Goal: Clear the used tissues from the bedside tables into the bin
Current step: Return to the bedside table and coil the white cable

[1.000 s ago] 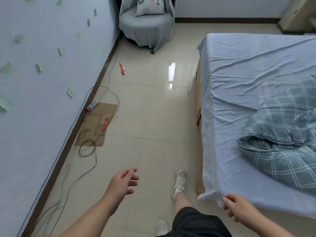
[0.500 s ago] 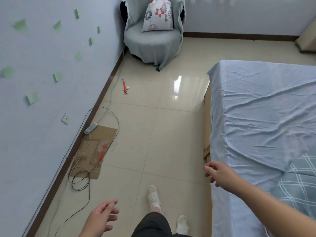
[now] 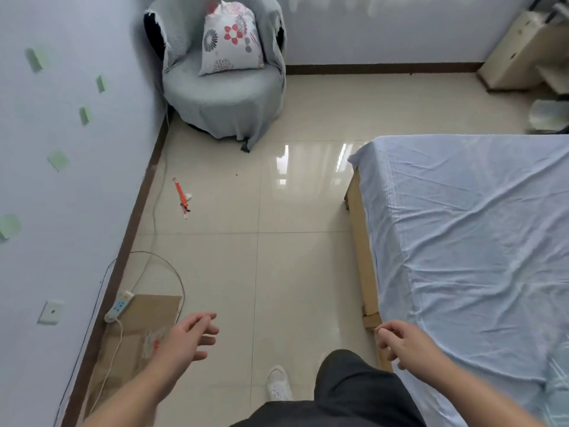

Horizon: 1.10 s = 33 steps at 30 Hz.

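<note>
My left hand (image 3: 187, 337) hangs over the tiled floor at lower left, fingers loosely spread and holding nothing. Beside the bed's near corner, my right hand (image 3: 403, 342) hovers with relaxed, slightly curled fingers, also empty. No tissue, bedside table or bin can be made out for certain. A beige piece of furniture (image 3: 517, 53) stands at the far right corner, with a pale blurred object (image 3: 549, 117) on the floor below it; I cannot tell what that object is.
The bed (image 3: 468, 235) with a light blue sheet fills the right side. A grey covered armchair (image 3: 221, 87) with a floral cushion stands in the far corner. Along the left wall lie a power strip (image 3: 119, 306), cables, cardboard (image 3: 138, 328) and an orange object (image 3: 181, 195).
The view has lifted and moved forward along the bed. My right hand has dropped from the bed edge, my left hand has swung up and forward. Both hold nothing throughout.
</note>
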Available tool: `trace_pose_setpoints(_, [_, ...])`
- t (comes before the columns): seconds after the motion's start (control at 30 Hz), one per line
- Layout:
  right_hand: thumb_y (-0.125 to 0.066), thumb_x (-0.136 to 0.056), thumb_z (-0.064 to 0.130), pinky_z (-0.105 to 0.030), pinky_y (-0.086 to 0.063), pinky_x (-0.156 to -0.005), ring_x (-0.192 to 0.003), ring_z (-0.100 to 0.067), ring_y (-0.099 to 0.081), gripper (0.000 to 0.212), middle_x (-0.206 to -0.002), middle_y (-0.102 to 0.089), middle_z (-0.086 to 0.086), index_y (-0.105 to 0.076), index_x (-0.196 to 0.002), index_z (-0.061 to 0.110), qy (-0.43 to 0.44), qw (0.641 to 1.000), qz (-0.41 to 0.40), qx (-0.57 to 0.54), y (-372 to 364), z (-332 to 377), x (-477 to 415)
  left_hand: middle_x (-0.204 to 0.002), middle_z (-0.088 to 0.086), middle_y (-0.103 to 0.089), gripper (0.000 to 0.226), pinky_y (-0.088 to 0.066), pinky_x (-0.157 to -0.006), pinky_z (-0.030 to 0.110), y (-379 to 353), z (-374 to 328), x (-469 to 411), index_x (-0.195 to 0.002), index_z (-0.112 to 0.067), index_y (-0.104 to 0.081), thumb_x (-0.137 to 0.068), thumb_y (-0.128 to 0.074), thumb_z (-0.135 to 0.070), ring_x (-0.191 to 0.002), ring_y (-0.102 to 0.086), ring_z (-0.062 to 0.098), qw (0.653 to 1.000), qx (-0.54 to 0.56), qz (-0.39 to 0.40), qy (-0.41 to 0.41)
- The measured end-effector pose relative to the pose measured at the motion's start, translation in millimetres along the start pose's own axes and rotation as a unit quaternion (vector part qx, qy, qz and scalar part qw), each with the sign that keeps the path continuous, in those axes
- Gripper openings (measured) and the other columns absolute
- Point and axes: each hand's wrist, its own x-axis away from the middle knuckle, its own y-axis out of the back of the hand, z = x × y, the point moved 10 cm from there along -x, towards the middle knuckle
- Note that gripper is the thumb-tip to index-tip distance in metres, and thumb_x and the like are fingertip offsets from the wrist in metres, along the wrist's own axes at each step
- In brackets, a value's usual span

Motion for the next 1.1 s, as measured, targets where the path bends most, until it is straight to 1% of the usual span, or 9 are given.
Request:
trace_pose_setpoints(0.17, [-0.054,-0.105,0.030,-0.025,-0.052,-0.062,-0.075,-0.016,-0.071,0.017,-0.090,-0.075,0.001,-0.070,-0.105,0.024,-0.042,0.999,-0.007,-0.019,34.5,23.2,-73.9,-0.097,0.001,-0.082,0.022,-0.059,-0.067,0.034,-13.5,-135.8,-91.9,-0.109,-0.031,-0.078,-0.109,-0.056,-0.030,-0.090,-0.077,0.023,0.999,-0.004,0.006,-0.046])
trace_pose_setpoints(0.33, [-0.055,-0.105,0.032,-0.024,-0.052,-0.062,-0.076,-0.015,-0.072,0.014,-0.090,-0.076,0.003,-0.069,-0.103,0.027,-0.034,0.999,-0.012,-0.022,86.3,80.9,-175.6,-0.100,0.001,-0.080,0.023,-0.060,-0.072,0.036,-46.8,-242.1,-163.9,-0.112,-0.030,-0.075,-0.110,-0.053,-0.030,-0.095,-0.076,0.023,0.997,-0.022,0.002,-0.073])
trace_pose_setpoints(0.47, [-0.053,-0.105,0.036,-0.032,-0.061,-0.071,-0.078,-0.013,-0.072,0.016,-0.091,-0.075,0.006,-0.068,-0.101,0.031,-0.001,1.000,-0.009,-0.004,145.6,162.4,-246.5,-0.098,0.002,-0.081,0.022,-0.059,-0.071,0.035,-62.0,-290.6,-199.8,-0.110,-0.031,-0.076,-0.109,-0.054,-0.028,-0.093,-0.076,0.023,0.998,-0.030,0.007,-0.055])
trace_pose_setpoints(0.63, [-0.055,-0.104,0.032,-0.043,-0.061,-0.077,-0.076,-0.014,-0.074,0.017,-0.090,-0.076,0.006,-0.069,-0.096,0.029,0.064,0.996,-0.050,-0.021,235.1,289.7,-321.3,-0.099,0.005,-0.079,0.020,-0.054,-0.069,0.035,-52.0,-321.9,-253.9,-0.109,-0.027,-0.075,-0.108,-0.056,-0.022,-0.090,-0.073,0.025,0.999,-0.051,-0.007,-0.019])
trace_pose_setpoints(0.7, [-0.056,-0.104,0.031,-0.041,-0.061,-0.073,-0.077,-0.016,-0.074,0.016,-0.091,-0.076,0.005,-0.070,-0.099,0.027,0.082,0.994,-0.065,-0.042,260.2,331.7,-351.1,-0.096,0.006,-0.078,0.019,-0.051,-0.067,0.034,-44.6,-334.1,-285.8,-0.108,-0.023,-0.076,-0.108,-0.057,-0.020,-0.084,-0.071,0.025,0.998,-0.054,-0.013,-0.002])
trace_pose_setpoints(0.8, [-0.056,-0.105,0.028,-0.031,-0.057,-0.064,-0.078,-0.018,-0.073,0.016,-0.092,-0.076,0.003,-0.071,-0.101,0.025,0.084,0.991,-0.078,-0.072,283.3,377.2,-393.9,-0.095,0.008,-0.078,0.018,-0.050,-0.066,0.033,-34.3,-363.4,-344.3,-0.107,-0.020,-0.077,-0.107,-0.059,-0.018,-0.082,-0.069,0.026,0.998,-0.058,-0.012,0.013])
trace_pose_setpoints(0.9, [-0.056,-0.105,0.025,-0.034,-0.057,-0.064,-0.077,-0.020,-0.072,0.018,-0.089,-0.077,-0.001,-0.073,-0.097,0.023,0.053,0.990,-0.096,-0.083,302.0,401.1,-433.2,-0.098,0.008,-0.078,0.018,-0.051,-0.068,0.034,-28.8,-416.5,-409.4,-0.107,-0.022,-0.076,-0.107,-0.059,-0.020,-0.085,-0.070,0.026,0.997,-0.075,0.006,0.007])
trace_pose_setpoints(1.0, [-0.056,-0.104,0.025,-0.040,-0.061,-0.071,-0.080,-0.023,-0.073,0.020,-0.089,-0.077,-0.002,-0.073,-0.095,0.020,0.010,0.991,-0.101,-0.082,317.2,407.1,-464.5,-0.101,0.007,-0.078,0.019,-0.052,-0.068,0.034,-29.7,-493.9,-471.0,-0.108,-0.025,-0.075,-0.108,-0.057,-0.022,-0.088,-0.071,0.025,0.994,-0.099,0.035,-0.011])
trace_pose_setpoints(1.1, [-0.055,-0.105,0.025,-0.039,-0.061,-0.071,-0.081,-0.023,-0.073,0.020,-0.090,-0.076,-0.001,-0.073,-0.096,0.022,-0.023,0.990,-0.108,-0.093,330.4,402.5,-479.9,-0.102,0.004,-0.079,0.020,-0.055,-0.070,0.034,-34.2,-581.5,-514.3,-0.111,-0.027,-0.075,-0.109,-0.055,-0.024,-0.093,-0.072,0.024,0.990,-0.124,0.050,-0.041])
